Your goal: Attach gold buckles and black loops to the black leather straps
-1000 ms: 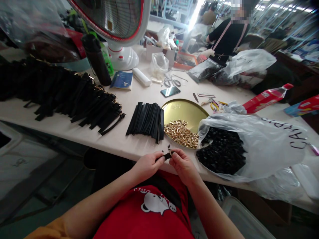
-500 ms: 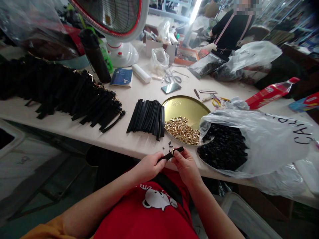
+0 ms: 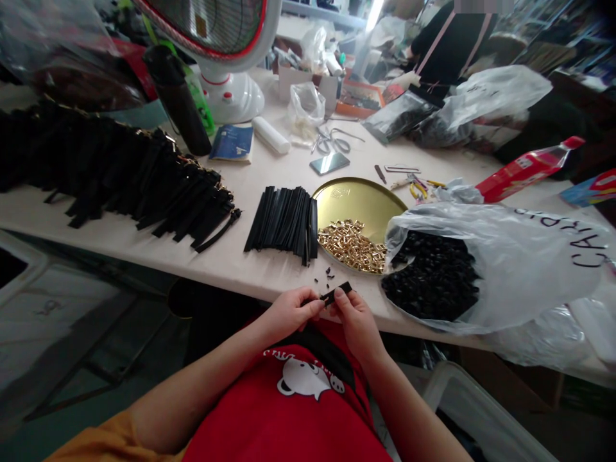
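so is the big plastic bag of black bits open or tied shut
Open. The bag lies on its side on the table, its mouth gaping toward the gold tray, with the black bits showing in the opening.

both my forearms come up from below and meet in front of my chest. my left hand (image 3: 289, 311) is curled, thumb and forefinger pinched together at its right side. my right hand (image 3: 355, 321) sits just beside it, knuckles up, fingertips (image 3: 339, 294) pinched and almost touching the left's.
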